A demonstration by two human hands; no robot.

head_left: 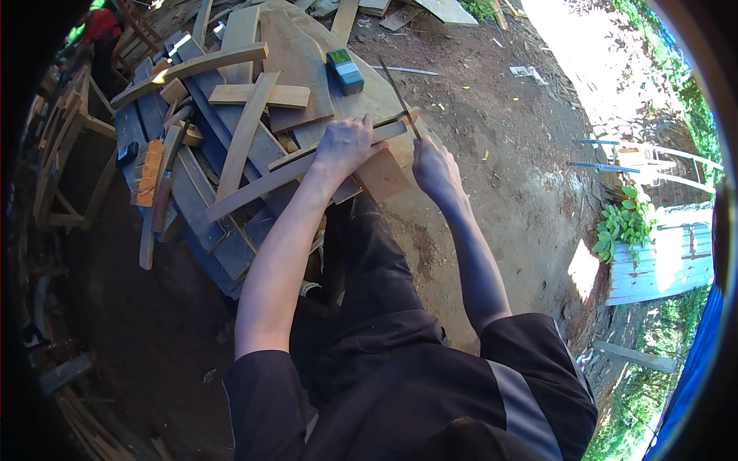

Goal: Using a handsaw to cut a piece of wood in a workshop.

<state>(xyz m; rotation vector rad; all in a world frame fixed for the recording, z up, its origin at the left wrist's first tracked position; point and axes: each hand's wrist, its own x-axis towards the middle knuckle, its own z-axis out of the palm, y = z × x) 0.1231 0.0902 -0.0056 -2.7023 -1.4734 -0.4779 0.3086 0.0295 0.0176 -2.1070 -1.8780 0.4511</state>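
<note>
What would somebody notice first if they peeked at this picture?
Probably the two bare arms in the middle: the left hand presses a long wooden strip onto a heap of planks, and the right hand holds a thin dark rod beside it. A small green-topped box sits just beyond.

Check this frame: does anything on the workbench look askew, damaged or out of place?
No damage shows, but the dark plank workbench is cluttered: pale curved wooden slats lie crisscrossed at odd angles. The left hand presses one long slat down; the right hand holds a thin dark rod-like tool. A small green-grey box sits beyond.
</note>
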